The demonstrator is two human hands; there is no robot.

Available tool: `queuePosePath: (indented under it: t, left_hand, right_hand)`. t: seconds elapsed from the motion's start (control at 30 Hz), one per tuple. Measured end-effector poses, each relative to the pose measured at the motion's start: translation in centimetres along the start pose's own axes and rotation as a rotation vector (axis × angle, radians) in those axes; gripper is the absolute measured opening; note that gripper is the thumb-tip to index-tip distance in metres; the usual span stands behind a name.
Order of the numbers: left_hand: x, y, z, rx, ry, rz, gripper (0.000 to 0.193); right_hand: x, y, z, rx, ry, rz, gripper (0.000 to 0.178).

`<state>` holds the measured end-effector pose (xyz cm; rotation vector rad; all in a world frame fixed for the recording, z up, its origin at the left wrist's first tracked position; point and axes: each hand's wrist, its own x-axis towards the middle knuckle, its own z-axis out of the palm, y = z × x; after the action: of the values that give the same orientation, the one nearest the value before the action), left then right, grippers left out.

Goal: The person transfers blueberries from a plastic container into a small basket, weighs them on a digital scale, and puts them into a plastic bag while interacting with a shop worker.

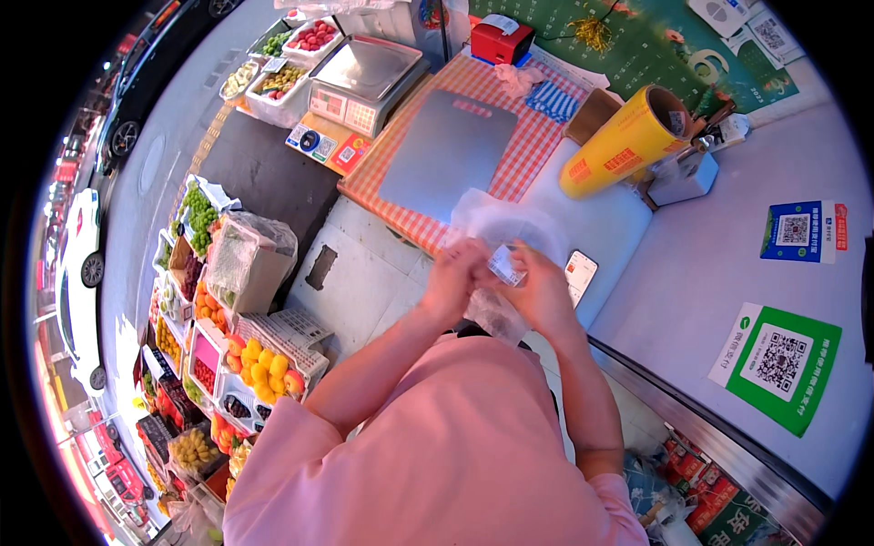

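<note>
View from above of a person in a pink top standing at a fruit stall counter. Both hands meet in front of the chest, over the counter's near edge. The left hand (452, 278) is closed, its fingers curled around a clear plastic bag (503, 232). The right hand (543, 293) is also closed on the bag, pinching a small white label (503, 264) against it between thumb and fingers. The bag is thin and crumpled, billowing up above the hands and hanging a little below them; what is inside cannot be made out.

Just right of the hands a phone (580, 276) lies flat on a white board (601, 223). Beyond the bag is a red and white checked cloth (537, 136) with a grey metal sheet (448, 153) on it. A large yellow roll of cling film (624, 146) lies at the board's far end, beside a small white dispenser (683, 175). Farther back stands a scale (362, 77) with a steel pan, and a red box (499, 41) near the wall.

To the left, below the counter, crates of fruit (259, 364) hold oranges, green grapes and red berries, next to a box lined with plastic (250, 259). Cars are parked along the street at far left. On the grey surface at right are a green sticker (778, 364) and a blue sticker (801, 232), each bearing a square code
</note>
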<state>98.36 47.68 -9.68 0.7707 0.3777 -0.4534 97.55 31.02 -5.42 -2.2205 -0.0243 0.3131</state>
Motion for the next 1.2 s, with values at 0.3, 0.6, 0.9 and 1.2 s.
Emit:
queuePosePath:
  t: [0.3,0.6,0.9,1.2]
  left_hand:
    - [14.0,1.2,-3.6,0.697,0.297,-0.276,0.016]
    - [9.2,0.5,-6.2,0.537,0.174,-0.270,0.015]
    - [4.1,-1.8,-6.5,0.770,0.142,0.033,0.036]
    - [1.5,-3.8,-7.4,0.896,-0.217,0.087,0.101]
  right_hand:
    - [5.9,10.5,-2.5,-0.235,-0.117,0.232,0.064]
    - [0.6,10.1,-2.0,0.253,-0.027,0.311,0.060]
    - [-3.9,11.7,3.3,0.036,0.381,0.082,0.071]
    - [-5.2,12.9,4.2,-0.070,0.306,-0.104,0.104]
